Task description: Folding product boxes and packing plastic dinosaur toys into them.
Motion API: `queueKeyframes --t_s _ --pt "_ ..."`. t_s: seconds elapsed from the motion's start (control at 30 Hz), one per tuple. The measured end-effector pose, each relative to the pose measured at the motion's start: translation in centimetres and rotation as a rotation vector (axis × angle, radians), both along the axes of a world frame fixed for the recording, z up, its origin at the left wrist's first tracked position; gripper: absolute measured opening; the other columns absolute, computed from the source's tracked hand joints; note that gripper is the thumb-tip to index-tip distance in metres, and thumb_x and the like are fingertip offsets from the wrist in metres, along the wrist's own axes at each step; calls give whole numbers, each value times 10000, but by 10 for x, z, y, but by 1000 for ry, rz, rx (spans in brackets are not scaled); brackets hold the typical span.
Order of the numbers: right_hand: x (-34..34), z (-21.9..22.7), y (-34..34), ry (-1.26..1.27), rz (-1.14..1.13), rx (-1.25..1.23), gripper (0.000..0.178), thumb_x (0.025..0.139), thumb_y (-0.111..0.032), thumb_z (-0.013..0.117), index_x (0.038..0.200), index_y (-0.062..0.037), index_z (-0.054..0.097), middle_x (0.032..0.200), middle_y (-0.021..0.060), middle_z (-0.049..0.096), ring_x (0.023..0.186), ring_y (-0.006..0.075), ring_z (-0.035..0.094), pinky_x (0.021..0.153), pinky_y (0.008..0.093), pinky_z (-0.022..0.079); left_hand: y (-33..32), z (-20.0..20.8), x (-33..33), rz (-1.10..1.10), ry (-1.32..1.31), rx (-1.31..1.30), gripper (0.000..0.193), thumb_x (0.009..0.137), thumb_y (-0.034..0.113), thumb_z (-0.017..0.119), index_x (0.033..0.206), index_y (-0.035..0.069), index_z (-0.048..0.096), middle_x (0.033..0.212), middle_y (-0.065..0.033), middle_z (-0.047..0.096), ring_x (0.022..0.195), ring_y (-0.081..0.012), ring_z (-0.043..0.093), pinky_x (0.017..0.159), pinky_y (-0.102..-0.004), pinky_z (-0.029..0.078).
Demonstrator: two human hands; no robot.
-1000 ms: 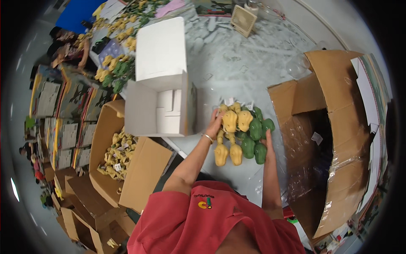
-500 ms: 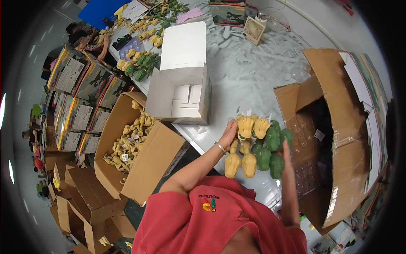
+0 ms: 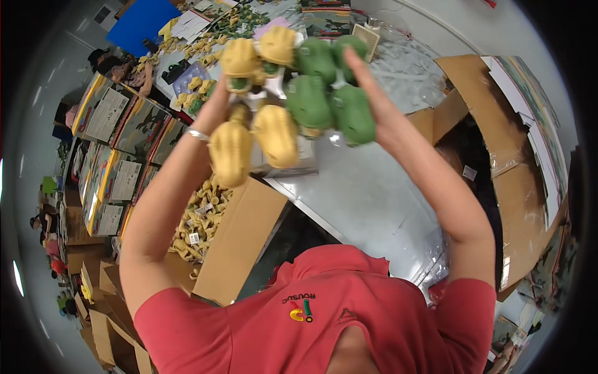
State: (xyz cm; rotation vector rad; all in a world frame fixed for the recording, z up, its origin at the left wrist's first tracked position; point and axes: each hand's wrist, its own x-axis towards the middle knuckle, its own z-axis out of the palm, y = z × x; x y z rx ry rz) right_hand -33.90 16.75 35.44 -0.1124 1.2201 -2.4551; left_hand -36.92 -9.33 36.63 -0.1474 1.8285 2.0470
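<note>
Between both hands I carry a bunch of plastic dinosaur-head toys, several yellow [image 3: 275,135] and several green [image 3: 309,103], in two rows. My left hand [image 3: 217,105] is closed on the yellow side, its fingers partly hidden behind the toys. On the green side my right hand [image 3: 375,103] presses in, with one finger stretched along the outer edge. The bunch is raised high in front of me, above the white-lined box [image 3: 307,161], most of which it hides.
At left, a large carton [image 3: 243,240] holds many yellow toys [image 3: 202,218], beside stacked printed boxes [image 3: 106,118]. An open brown carton [image 3: 517,168] stands at right. More toys [image 3: 240,22] and a small fan [image 3: 365,41] lie toward the table's far end. People [image 3: 128,71] sit at far left.
Both hands have lifted the bunch of toys up and away from my body, somewhat leftward, from near the table's front edge to over the white-lined box.
</note>
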Motion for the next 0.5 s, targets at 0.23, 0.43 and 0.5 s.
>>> queueKeyframes --t_s 0.23,0.43,0.5 --pt "-41 -56 -64 -90 73 40 754 772 -734 409 1291 -188 436 1130 47 577 957 166 588 670 366 496 -49 -29 -36 182 1 -63 504 860 499 486 1145 84 505 988 -141 588 835 -229 616 647 -386 553" --pt "-29 -74 -37 -179 -65 82 766 807 -673 442 1317 -102 409 1216 87 533 1071 197 555 908 335 445 -32 -117 -93 110 1 -75 938 737 559 619 1387 20 208 1362 -203 333 1208 -309 390 905 -420 416" --pt "-33 -77 -27 -181 -86 125 771 791 -706 417 1320 -145 401 1204 72 537 1048 192 563 849 367 463 -14 -124 -97 91 -15 -25 938 737 559 621 1384 14 215 1370 -191 330 1218 -286 386 943 -391 386"
